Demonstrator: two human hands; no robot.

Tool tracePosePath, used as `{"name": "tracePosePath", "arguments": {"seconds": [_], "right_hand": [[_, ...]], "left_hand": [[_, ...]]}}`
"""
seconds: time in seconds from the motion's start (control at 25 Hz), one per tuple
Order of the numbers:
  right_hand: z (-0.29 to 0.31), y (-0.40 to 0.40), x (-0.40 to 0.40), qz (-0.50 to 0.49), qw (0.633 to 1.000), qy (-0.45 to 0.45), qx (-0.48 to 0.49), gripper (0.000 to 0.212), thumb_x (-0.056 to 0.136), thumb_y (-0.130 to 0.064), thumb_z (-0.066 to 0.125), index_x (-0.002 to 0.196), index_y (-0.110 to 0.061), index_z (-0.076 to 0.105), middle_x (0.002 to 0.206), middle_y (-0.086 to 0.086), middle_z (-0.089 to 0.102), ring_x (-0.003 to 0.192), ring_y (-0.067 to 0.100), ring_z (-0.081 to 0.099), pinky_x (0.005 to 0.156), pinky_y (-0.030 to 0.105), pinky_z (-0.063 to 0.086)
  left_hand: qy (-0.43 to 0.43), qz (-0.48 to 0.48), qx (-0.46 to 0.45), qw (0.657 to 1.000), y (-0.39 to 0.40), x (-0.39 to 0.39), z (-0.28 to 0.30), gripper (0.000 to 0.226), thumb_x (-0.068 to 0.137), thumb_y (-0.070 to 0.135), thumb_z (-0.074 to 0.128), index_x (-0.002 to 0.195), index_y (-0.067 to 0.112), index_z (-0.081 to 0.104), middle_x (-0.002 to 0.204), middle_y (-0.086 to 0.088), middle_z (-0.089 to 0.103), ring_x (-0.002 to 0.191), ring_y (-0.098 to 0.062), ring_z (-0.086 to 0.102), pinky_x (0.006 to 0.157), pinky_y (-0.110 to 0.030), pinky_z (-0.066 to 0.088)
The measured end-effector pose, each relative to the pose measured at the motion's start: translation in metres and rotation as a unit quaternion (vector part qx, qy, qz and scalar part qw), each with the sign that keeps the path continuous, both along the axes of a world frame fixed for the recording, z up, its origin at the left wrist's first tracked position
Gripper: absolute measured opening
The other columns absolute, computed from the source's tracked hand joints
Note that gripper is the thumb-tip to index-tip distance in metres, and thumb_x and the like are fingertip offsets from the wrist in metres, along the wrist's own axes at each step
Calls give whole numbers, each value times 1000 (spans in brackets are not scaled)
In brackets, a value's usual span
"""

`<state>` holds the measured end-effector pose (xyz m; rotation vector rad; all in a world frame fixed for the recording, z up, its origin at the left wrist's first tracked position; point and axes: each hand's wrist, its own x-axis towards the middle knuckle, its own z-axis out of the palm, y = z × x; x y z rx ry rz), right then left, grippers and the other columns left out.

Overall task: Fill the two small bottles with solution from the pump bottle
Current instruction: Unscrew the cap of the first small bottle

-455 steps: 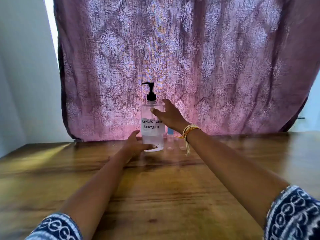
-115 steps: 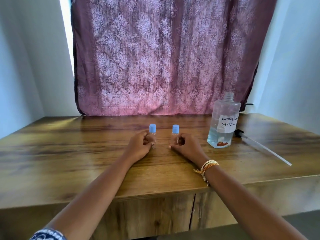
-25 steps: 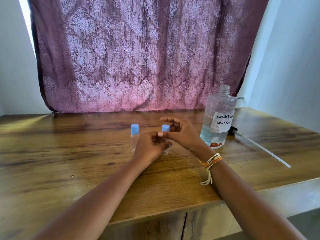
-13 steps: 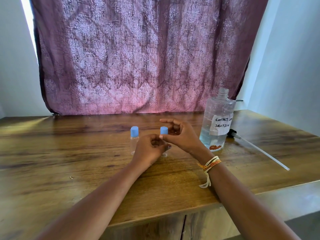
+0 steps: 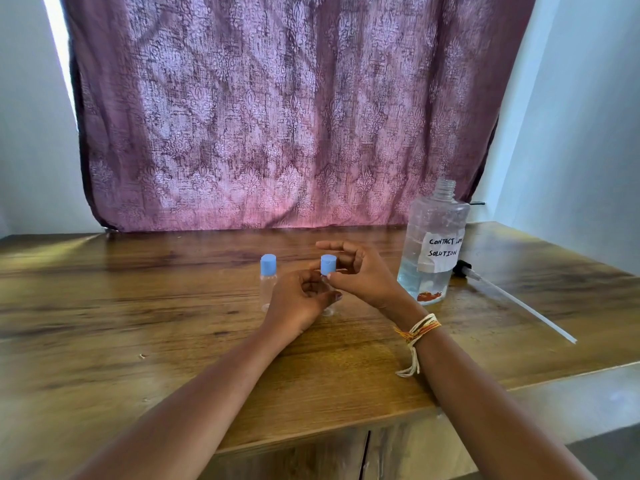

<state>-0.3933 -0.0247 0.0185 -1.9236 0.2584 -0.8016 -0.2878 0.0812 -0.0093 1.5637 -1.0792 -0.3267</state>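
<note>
Two small clear bottles with blue caps stand on the wooden table (image 5: 138, 306). The left small bottle (image 5: 268, 282) stands free. My left hand (image 5: 299, 301) is wrapped round the body of the right small bottle (image 5: 328, 265), and my right hand (image 5: 360, 275) pinches its blue cap between thumb and fingers. The large clear bottle (image 5: 433, 244), labelled "contact lens solution", stands to the right with its neck uncapped and some liquid at the bottom. Its black pump head with the long white tube (image 5: 512, 299) lies on the table beside it.
A purple patterned curtain (image 5: 277, 116) hangs behind the table. White walls (image 5: 581, 133) close in on both sides. The table's front edge (image 5: 346, 434) runs just below my forearms, with cabinet doors beneath.
The view has shifted slightly. Both hands stay on the right small bottle, left on its body and right fingers at the cap; the left small bottle and the large bottle have not moved.
</note>
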Motion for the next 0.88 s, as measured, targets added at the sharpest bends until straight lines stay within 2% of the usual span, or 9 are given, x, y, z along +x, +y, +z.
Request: {"name": "tracePosePath", "arguments": {"seconds": [0.08, 0.2, 0.28, 0.44, 0.52, 0.6, 0.68, 0.88], "right_hand": [[0, 0, 1, 8, 1000, 6, -9, 52, 79, 4, 72, 128, -8, 57, 113, 12, 71, 103, 18, 69, 87, 28, 55], [1, 2, 3, -34, 999, -7, -6, 52, 71, -8, 84, 118, -13, 63, 98, 2, 70, 87, 11, 67, 79, 24, 55], [0, 1, 3, -41, 999, -22, 10, 47, 73, -3, 81, 116, -11, 63, 92, 5, 71, 83, 13, 66, 79, 25, 56], [0, 0, 2, 1, 1000, -14, 19, 47, 80, 7, 69, 123, -8, 59, 107, 15, 72, 96, 20, 69, 88, 32, 57], [0, 1, 3, -2, 1000, -7, 12, 51, 78, 0, 76, 125, -9, 59, 109, 10, 71, 98, 17, 68, 88, 30, 56], [0, 2, 3, -27, 1000, -7, 12, 51, 74, -6, 81, 121, -10, 61, 99, 5, 70, 88, 12, 66, 82, 26, 56], [0, 1, 3, -37, 999, -12, 21, 46, 75, -5, 80, 117, -10, 62, 92, 4, 69, 82, 11, 65, 79, 25, 55], [-1, -1, 3, 4, 999, -21, 34, 45, 78, 0, 75, 119, -12, 61, 101, 16, 73, 94, 22, 69, 90, 36, 56]], "left_hand": [[-17, -1, 1, 1000, 1, 0, 1, 21, 77, 17, 79, 97, 13, 74, 88, -1, 76, 82, -10, 71, 71, -19, 56], [-34, 5, 1, 999, 3, -2, 2, 20, 78, 18, 79, 96, 12, 74, 86, -1, 75, 78, -8, 70, 66, -15, 54], [-31, 12, 2, 999, 3, -2, 2, 17, 77, 17, 79, 93, 15, 72, 84, 0, 74, 77, -10, 70, 69, -20, 55], [-13, 8, 4, 1000, 2, -2, 2, 17, 78, 16, 79, 93, 17, 72, 85, 1, 75, 76, -6, 69, 63, -9, 52], [-25, 10, 5, 1000, 1, -2, 2, 21, 77, 17, 79, 97, 14, 73, 87, -1, 75, 78, -8, 70, 64, -10, 52], [-30, 11, 5, 999, 2, -2, 2, 23, 77, 18, 79, 99, 13, 72, 87, -1, 75, 77, -8, 69, 64, -11, 52], [-24, 11, 5, 1000, 2, -2, 2, 23, 77, 18, 80, 97, 14, 71, 86, -1, 74, 77, -9, 69, 68, -16, 54], [-20, 14, 6, 1000, 1, -1, 1, 22, 76, 18, 81, 95, 12, 73, 87, -3, 75, 83, -14, 71, 77, -29, 58]]}}
